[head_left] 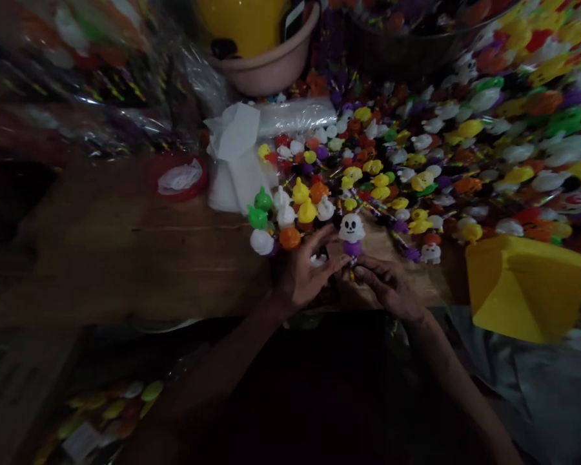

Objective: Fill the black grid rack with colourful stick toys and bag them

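Observation:
A small toy with a white skull-faced head (352, 228) and a purple ball under it stands upright between my hands, on a thin patterned stick. My right hand (392, 284) is closed, pinching the stick just below the purple ball. My left hand (305, 268) reaches in from the other side, its thumb at the stick and its forefinger stretched out behind. Whether the left fingers press on the stick is hard to see in the dim light. Left of it stand several toy heads, among them a green one (258, 217), an orange one (289, 238) and a white one (261, 242).
Many similar coloured toys (421, 181) heap across the right and back of the wooden table (174, 258). A red dish (203, 177), clear plastic bags (295, 116) and a pink basin (271, 71) stand behind. A yellow box (527, 284) sits at the right edge.

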`<state>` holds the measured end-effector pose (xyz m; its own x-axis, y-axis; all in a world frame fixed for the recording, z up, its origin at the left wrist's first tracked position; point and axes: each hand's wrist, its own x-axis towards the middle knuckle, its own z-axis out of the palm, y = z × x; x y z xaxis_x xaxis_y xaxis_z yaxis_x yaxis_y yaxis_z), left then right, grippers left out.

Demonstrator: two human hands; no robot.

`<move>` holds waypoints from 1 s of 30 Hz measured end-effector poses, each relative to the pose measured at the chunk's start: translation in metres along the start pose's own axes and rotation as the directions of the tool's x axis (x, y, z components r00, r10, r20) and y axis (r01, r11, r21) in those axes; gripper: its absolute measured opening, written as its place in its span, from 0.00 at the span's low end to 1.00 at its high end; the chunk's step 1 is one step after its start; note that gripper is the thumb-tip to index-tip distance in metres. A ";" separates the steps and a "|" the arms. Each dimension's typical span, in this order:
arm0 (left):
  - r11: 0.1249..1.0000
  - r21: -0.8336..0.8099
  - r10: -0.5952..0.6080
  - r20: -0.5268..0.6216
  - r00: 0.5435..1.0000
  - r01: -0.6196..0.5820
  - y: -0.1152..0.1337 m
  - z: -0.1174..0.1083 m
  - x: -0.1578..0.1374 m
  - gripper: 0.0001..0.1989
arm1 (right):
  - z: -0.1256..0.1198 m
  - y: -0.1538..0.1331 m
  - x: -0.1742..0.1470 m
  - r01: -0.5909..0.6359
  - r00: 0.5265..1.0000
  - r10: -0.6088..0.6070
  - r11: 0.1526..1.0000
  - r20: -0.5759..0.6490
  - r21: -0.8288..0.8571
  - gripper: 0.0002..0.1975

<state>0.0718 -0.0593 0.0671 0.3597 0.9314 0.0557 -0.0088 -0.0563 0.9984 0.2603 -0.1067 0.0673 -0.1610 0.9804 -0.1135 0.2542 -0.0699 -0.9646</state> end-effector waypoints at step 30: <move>0.227 0.839 0.533 0.318 0.784 -0.495 0.074 -0.096 -0.012 0.14 | 0.033 -0.018 0.042 0.236 0.944 -0.328 0.630 0.022 -0.740 0.15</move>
<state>-0.0225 -0.0406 0.1414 0.5739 0.5857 0.5724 0.6029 -0.7752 0.1887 0.2171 -0.0703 0.0716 -0.2562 0.9448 0.2044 0.8279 0.3236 -0.4581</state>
